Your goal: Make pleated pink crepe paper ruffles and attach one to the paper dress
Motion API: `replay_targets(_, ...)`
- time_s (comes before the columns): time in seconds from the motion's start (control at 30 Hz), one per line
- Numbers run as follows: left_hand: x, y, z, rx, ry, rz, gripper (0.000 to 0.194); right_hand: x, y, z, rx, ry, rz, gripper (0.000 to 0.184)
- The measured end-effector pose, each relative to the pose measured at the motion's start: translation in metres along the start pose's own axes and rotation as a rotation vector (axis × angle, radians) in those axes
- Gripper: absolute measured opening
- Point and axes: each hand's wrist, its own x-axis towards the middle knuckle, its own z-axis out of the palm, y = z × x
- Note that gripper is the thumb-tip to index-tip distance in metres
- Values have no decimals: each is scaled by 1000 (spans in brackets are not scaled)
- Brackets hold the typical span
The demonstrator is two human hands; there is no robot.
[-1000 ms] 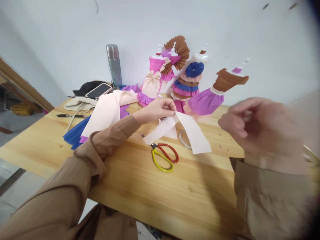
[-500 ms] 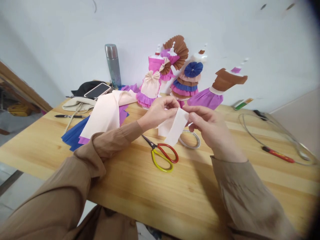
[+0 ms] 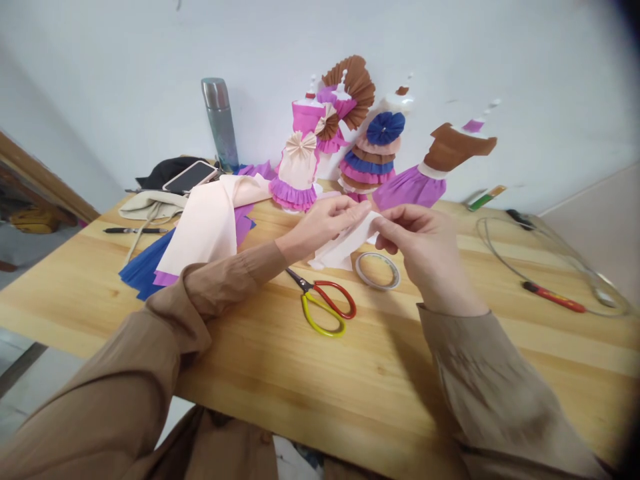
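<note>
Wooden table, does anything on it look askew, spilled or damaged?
The brown-and-purple dress leans right and the flask leans left, though wide-lens distortion may explain that. Otherwise nothing stands out: no spill or damage shows.

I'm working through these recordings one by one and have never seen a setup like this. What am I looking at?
There is no machine here: a person works with two bare hands, in brown sleeves. The only view comes from a camera worn on the head, looking forward and down.

The right hand pinches a pale strip between thumb and fingers; the left hand touches it too, though its exact grip is unclear.

On the wooden table, scissors and a tape roll lie near the hands. Farther back are a phone, a flask and small dresses.
</note>
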Motion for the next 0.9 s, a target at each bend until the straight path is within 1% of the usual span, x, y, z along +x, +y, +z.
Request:
replay_targets(0.07, 0, -1, 1, 75, -6, -28, 27, 0, -2, 0, 14, 16, 19, 14)
replay_targets(0.17, 0, -4, 2, 149, -31, -111, 31, 2, -1, -2, 50, 28, 41, 14)
replay_targets(0.3, 0, -7, -3, 96, -110, -209, 19, 6, 5, -4, 102, 54, 28, 18)
replay_targets(0.4, 0, -8, -5, 53, -134, -257, 12, 9, 10, -7, 127, 48, 2, 19)
replay_targets(0.47, 0, -9, -5, 48, -127, -250, 10, 11, 12, -9, 145, 23, 0, 18)
replay_targets(0.57, 1, -9, -2, 44, -90, -222, 12, 12, 13, -12, 133, -27, -7, 19)
replay_targets(0.67, 2, -9, -1, 28, -68, -232, 11, 14, 16, -15, 114, -39, -14, 18)
replay_targets(0.8, 4, -12, -5, 12, -128, -242, 8, 16, 21, -17, 153, -33, -25, 21)
replay_targets(0.9, 5, -12, -8, 17, -161, -222, 5, 18, 24, -19, 148, -48, -39, 21)
